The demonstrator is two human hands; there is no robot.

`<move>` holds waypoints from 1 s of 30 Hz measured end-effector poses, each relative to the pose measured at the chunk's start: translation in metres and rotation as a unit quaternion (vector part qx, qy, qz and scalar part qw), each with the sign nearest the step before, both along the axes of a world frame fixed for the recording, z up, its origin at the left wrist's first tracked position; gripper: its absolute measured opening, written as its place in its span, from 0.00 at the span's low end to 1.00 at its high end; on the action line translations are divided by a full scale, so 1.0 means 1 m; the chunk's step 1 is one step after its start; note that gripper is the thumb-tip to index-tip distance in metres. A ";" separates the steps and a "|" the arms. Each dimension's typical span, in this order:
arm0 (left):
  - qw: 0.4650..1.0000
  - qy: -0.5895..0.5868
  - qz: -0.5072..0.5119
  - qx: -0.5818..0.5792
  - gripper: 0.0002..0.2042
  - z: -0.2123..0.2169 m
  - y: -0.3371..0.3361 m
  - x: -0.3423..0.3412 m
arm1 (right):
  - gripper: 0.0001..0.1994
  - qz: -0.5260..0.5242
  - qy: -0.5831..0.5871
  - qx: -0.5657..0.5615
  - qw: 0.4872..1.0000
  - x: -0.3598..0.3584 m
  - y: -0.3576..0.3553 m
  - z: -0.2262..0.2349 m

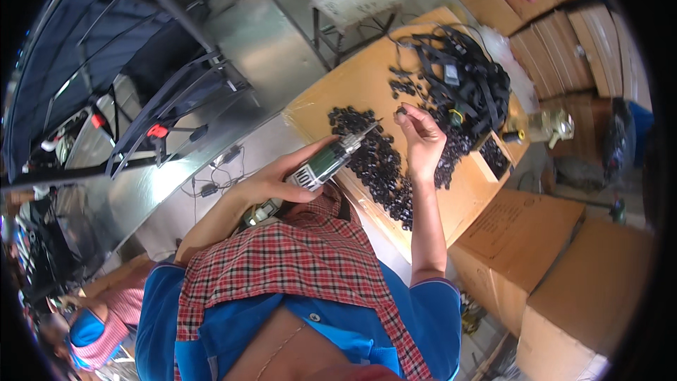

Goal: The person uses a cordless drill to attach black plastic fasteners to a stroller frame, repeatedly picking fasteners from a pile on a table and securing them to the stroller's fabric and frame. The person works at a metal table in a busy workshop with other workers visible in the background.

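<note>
My left hand (pixel 278 176) is wrapped around a green-bodied power screwdriver (pixel 326 165), its thin bit pointing up and to the right over the table. Close to the bit's tip, my right hand (pixel 424 144) pinches a small black piece (pixel 401 111) between thumb and fingertips. The tip and the piece look apart. Beneath both hands, a heap of small shiny black parts (pixel 374 162) spreads across the wooden table (pixel 462 201). Farther back lies a tangle of black straps (pixel 465 74). What exactly the pinched piece is, I cannot make out.
A small wooden tray (pixel 484 162) with black parts sits at the table's right edge. Cardboard boxes (pixel 518 236) stand to the right. A worn stool (pixel 356 1) is beyond the table, and a metal bench (pixel 271 35) runs along the left. Another person (pixel 106 331) is at lower left.
</note>
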State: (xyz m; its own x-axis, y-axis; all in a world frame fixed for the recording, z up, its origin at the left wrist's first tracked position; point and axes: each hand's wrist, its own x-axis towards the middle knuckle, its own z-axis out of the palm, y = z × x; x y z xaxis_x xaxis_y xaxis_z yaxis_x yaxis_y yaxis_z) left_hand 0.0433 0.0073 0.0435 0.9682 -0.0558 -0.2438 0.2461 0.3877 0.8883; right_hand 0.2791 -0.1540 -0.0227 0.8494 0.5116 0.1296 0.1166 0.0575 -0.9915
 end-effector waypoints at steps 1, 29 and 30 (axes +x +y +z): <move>1.000 -0.005 0.004 -0.019 0.50 0.006 0.003 -0.001 | 0.12 0.014 -0.004 0.008 1.000 -0.008 0.011 0.006; 0.938 -0.184 0.227 -0.190 0.57 0.042 0.099 -0.203 | 0.14 0.163 -0.234 0.181 0.941 -0.157 0.234 0.114; 0.935 -0.188 0.236 -0.185 0.57 0.038 0.103 -0.205 | 0.14 0.139 -0.206 0.163 0.955 -0.143 0.246 0.116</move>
